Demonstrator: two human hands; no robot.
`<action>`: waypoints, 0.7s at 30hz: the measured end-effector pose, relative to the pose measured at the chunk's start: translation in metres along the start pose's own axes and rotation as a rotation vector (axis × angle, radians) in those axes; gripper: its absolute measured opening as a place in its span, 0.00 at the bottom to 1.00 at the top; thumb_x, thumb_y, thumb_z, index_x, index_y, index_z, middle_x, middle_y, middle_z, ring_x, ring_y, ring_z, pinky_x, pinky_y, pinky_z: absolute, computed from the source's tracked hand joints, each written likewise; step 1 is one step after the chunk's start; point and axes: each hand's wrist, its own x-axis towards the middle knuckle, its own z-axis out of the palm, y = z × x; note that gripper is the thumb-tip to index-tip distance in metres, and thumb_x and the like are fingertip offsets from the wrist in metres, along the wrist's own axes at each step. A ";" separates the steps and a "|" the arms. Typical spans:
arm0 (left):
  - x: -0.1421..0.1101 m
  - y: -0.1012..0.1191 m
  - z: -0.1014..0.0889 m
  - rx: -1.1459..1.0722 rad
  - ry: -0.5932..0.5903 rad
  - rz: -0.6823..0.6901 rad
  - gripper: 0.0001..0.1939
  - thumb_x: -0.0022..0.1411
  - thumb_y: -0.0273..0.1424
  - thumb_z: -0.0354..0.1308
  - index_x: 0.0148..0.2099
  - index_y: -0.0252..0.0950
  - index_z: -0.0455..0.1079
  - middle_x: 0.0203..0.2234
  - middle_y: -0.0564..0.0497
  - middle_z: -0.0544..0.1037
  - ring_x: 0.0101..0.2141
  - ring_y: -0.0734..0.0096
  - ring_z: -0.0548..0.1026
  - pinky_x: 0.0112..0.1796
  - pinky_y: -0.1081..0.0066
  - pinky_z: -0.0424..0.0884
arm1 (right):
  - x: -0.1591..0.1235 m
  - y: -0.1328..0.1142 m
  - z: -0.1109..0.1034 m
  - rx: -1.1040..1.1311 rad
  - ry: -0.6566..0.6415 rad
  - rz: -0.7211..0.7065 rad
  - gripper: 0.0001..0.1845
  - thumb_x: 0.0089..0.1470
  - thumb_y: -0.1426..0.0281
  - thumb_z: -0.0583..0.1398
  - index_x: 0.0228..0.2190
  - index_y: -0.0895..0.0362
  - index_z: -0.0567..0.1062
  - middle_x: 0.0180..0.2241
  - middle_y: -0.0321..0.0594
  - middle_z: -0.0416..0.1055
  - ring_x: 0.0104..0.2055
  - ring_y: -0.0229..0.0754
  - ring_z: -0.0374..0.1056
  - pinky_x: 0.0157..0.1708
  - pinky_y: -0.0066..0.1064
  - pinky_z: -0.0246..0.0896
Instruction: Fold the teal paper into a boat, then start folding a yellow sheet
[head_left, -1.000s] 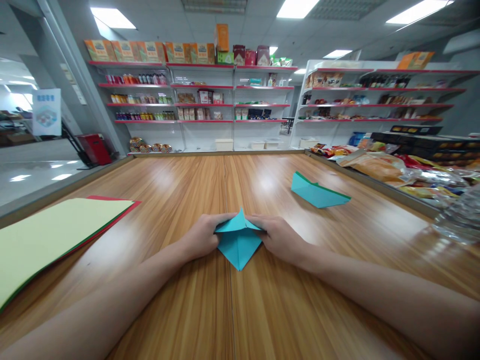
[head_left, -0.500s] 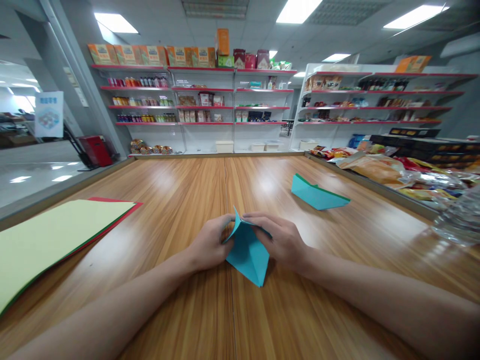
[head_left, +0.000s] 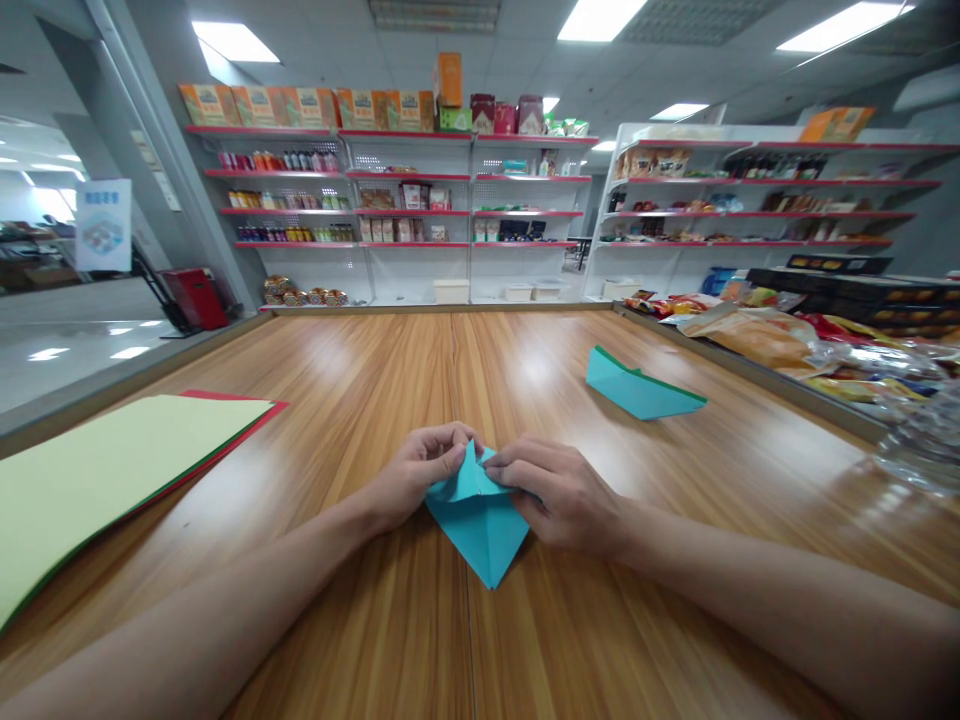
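Paper first: a teal folded piece sits on the wooden desk right in the middle, pointed end aimed back at the person, with a small flap sticking up at its far edge. Looks like a kite shape, flat at the near end and creased up top. Left hand has its grip pinched on the raised flap from the left side, fingers curled in tight. Right hand presses down on the right part of the fold, fingertips meeting the flap too, so both hands are closed on the paper. Further back and to the right lies a second teal folded piece, well apart. Off to the left there's a stack of coloured sheets, pale green on top. Snack packets crowd the right edge.
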 end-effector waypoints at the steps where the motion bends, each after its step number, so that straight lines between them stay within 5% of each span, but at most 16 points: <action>1: 0.000 -0.001 -0.001 0.016 0.006 -0.001 0.16 0.58 0.41 0.59 0.28 0.33 0.65 0.29 0.51 0.68 0.28 0.74 0.64 0.30 0.73 0.60 | 0.000 0.000 0.000 -0.016 -0.013 0.008 0.14 0.55 0.79 0.52 0.43 0.58 0.68 0.36 0.45 0.71 0.36 0.43 0.67 0.34 0.35 0.66; 5: -0.001 -0.005 -0.003 0.019 0.019 -0.022 0.18 0.59 0.44 0.57 0.29 0.33 0.64 0.23 0.54 0.63 0.24 0.76 0.60 0.26 0.74 0.56 | -0.001 0.001 -0.001 -0.083 -0.057 0.016 0.20 0.57 0.78 0.50 0.51 0.58 0.65 0.33 0.43 0.68 0.33 0.43 0.63 0.31 0.33 0.62; 10: -0.002 -0.005 -0.003 0.008 0.005 -0.024 0.18 0.58 0.44 0.59 0.28 0.33 0.63 0.22 0.55 0.62 0.24 0.76 0.59 0.25 0.74 0.54 | -0.002 0.002 -0.001 -0.071 -0.080 -0.020 0.20 0.57 0.78 0.50 0.51 0.55 0.67 0.34 0.42 0.67 0.33 0.41 0.62 0.30 0.32 0.61; 21: -0.003 0.002 0.007 0.193 -0.049 -0.025 0.19 0.58 0.44 0.59 0.28 0.32 0.64 0.21 0.55 0.64 0.24 0.77 0.61 0.25 0.76 0.56 | 0.002 -0.005 -0.004 0.048 -0.109 -0.011 0.11 0.50 0.79 0.53 0.32 0.58 0.73 0.41 0.47 0.65 0.41 0.45 0.63 0.40 0.39 0.65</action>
